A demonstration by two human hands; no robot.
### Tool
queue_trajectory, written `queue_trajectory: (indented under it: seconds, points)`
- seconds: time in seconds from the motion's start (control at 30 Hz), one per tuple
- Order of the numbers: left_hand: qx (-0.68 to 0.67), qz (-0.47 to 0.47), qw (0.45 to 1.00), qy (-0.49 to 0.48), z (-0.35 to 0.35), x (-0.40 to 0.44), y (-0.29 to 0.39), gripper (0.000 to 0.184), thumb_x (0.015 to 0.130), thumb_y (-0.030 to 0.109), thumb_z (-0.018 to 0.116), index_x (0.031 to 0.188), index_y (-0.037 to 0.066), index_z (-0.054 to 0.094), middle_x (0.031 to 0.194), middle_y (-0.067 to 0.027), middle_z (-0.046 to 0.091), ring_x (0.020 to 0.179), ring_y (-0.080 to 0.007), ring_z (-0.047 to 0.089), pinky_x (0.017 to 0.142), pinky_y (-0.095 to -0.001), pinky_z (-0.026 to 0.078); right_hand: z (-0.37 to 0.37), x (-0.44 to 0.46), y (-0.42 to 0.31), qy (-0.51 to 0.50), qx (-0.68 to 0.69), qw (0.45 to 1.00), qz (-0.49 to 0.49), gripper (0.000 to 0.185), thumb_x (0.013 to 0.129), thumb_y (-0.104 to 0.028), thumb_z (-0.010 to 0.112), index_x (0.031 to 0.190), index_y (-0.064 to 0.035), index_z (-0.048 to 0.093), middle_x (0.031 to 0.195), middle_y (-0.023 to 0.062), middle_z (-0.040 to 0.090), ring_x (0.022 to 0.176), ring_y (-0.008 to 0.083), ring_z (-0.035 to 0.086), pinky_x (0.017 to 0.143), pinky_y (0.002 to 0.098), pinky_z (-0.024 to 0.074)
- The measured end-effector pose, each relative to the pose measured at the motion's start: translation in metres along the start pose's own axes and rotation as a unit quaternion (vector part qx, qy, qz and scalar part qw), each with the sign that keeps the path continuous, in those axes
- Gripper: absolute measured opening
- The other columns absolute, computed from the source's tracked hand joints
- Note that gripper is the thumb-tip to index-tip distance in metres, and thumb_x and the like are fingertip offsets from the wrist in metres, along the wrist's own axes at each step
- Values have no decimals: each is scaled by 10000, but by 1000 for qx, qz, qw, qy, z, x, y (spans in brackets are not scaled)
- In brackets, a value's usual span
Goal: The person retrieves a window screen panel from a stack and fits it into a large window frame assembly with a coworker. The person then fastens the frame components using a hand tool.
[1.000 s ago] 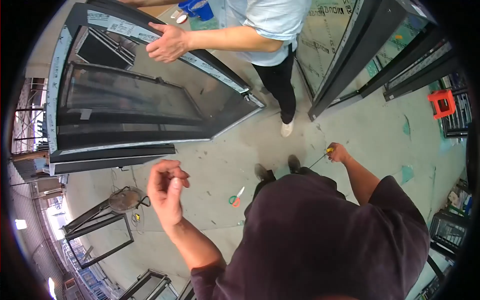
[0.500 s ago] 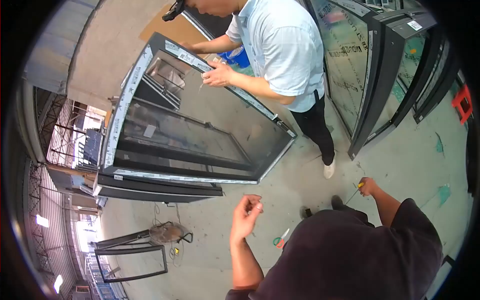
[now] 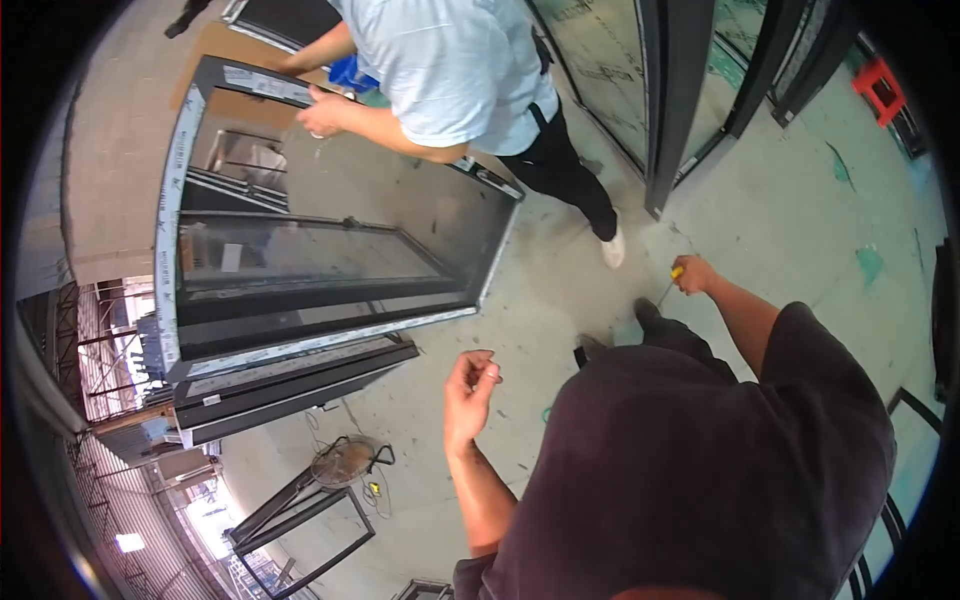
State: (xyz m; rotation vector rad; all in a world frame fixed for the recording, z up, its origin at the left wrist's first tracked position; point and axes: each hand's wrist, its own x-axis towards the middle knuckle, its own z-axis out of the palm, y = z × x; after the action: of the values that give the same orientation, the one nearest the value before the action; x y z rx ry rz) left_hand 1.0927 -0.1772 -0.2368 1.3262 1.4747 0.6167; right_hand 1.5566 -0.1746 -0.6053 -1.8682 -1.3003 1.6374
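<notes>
The tool (image 3: 678, 271) — yellow handle, thin shaft — lies in the grasp of the right hand (image 3: 698, 276), above the floor (image 3: 770, 350). I judge it light, stiff and hard to break; the handle is the place to take hold, since the slim shaft would probably twist in the fingers, and its tip, too fine for me to make out, is best kept off skin. Right hand: fingers closed around the handle, arm reaching out from the body, shaft slanting towards the shoes (image 3: 648, 312). Left hand (image 3: 468, 395): raised before the body, fingers loosely curled, thumb near the index finger; I see nothing in it, and cannot tell whether thumb and fingertip touch. Beyond the left hand I note the frame (image 3: 330, 340), with a co-worker's hand (image 3: 322, 114) at its upper edge. I would expect it to be heavy and rigid, its pane fragile — hence best held by the rim, away from the pane
</notes>
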Motion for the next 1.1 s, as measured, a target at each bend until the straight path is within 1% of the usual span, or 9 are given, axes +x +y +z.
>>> queue_trajectory:
  seconds: [0.23, 0.43, 0.53, 0.6, 0.73, 0.87, 0.93, 0.97, 1.1]
  points:
    - [20, -27, 999, 7, 16, 11, 6, 219, 894, 107, 638, 1074, -4, 582, 838, -29, 600, 763, -116, 567, 721, -261, 475, -15, -3, -7, -16, -127, 990, 60, 255, 703, -164, 723, 949, -133, 664, 692, 12, 679, 624, 154, 665, 530, 298, 521]
    - [34, -61, 997, 17, 19, 5, -5, 217, 899, 114, 628, 1076, -5, 583, 835, -31, 603, 758, -117, 561, 715, -266, 473, -19, 3, -2, 3, -270, 952, -144, 255, 726, -118, 697, 975, -80, 659, 679, 107, 665, 551, 200, 656, 470, 334, 526]
    - [11, -58, 998, 21, 24, 6, -17, 223, 898, 123, 630, 1076, -3, 581, 819, -29, 601, 751, -115, 558, 701, -265, 467, -26, -9, -25, 3, -243, 964, -106, 262, 704, -113, 692, 958, -59, 654, 697, 112, 666, 573, 206, 656, 488, 347, 530]
    - [12, -51, 998, 23, 28, 10, -29, 227, 897, 127, 633, 1075, -3, 581, 812, -29, 598, 747, -114, 558, 696, -267, 468, -27, -13, -32, -11, -22, 1000, 8, 263, 691, -119, 670, 939, -35, 644, 719, 112, 670, 587, 207, 657, 511, 350, 538]
    - [31, -59, 997, 42, 34, 4, -29, 253, 887, 170, 647, 1059, -5, 585, 793, -47, 605, 721, -128, 561, 668, -285, 467, -29, 19, 27, 39, -294, 947, -119, 308, 661, -203, 677, 932, -61, 644, 742, 112, 678, 659, 230, 666, 610, 372, 539]
    - [80, -73, 991, 74, 34, -6, -45, 319, 880, 262, 645, 1044, -4, 588, 806, -90, 630, 732, -188, 584, 680, -329, 478, -62, 45, 78, -166, -97, 978, -77, 513, 613, -87, 767, 1083, -40, 567, 894, 73, 666, 757, 165, 653, 668, 335, 570]
    - [80, -56, 992, 74, 36, -16, -73, 325, 882, 283, 640, 1026, -2, 584, 813, -102, 635, 752, -203, 592, 691, -339, 479, -67, 39, 54, -167, -284, 940, -86, 634, 479, -167, 850, 1024, -13, 564, 865, 60, 663, 795, 188, 637, 721, 306, 537]
    - [57, -62, 992, 97, 37, -22, -90, 325, 882, 283, 640, 1026, -2, 584, 813, -102, 635, 752, -203, 592, 691, -339, 479, -76, 54, 68, -244, -375, 877, -176, 557, 524, -156, 835, 998, -21, 577, 909, 72, 668, 830, 204, 638, 733, 313, 540]
    - [6, -107, 985, 133, 40, -48, -177, 343, 878, 306, 642, 1019, -1, 584, 828, -115, 650, 760, -204, 601, 704, -347, 482, -60, 40, -16, -307, -444, 833, -120, 442, 646, -241, 771, 1009, -38, 622, 971, 101, 673, 917, 239, 640, 810, 318, 520]
